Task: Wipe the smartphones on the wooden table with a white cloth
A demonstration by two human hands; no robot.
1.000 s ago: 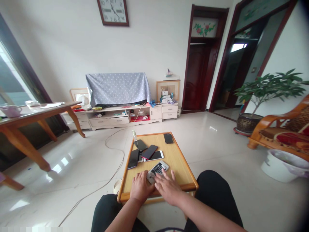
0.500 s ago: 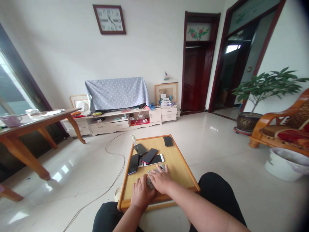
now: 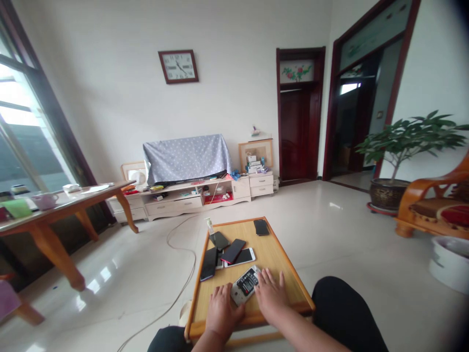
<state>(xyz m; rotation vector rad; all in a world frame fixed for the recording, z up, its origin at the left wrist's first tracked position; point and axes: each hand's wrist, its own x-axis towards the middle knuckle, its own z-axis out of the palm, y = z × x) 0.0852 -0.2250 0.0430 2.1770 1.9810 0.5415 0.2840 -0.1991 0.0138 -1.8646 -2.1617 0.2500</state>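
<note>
A phone with its back cover off [image 3: 245, 284] lies slanted on the small wooden tray table [image 3: 278, 266], its black labelled battery showing. My left hand [image 3: 223, 309] grips the near-left end of this phone, thumb below and fingers curled at its side. At the opposite end, my right hand [image 3: 271, 296] rests with fingers spread, fingertips at the phone's edge. Just beyond are a white phone with a dark screen [image 3: 245, 257], a dark phone with a red edge [image 3: 233, 251] lying partly over it, and a black phone [image 3: 209, 264] on the left.
Another dark phone [image 3: 220, 240] lies beside a pump bottle [image 3: 209, 226] at the table's far left corner. A black phone-like item [image 3: 261, 227] sits at the far right. A cable [image 3: 195, 266] runs across the floor on the left; my knee [image 3: 342, 313] is at the right.
My right hand has slid right, off the top of the opened phone, uncovering its battery. My left hand stays at the near end. The camera view has tilted upward.
</note>
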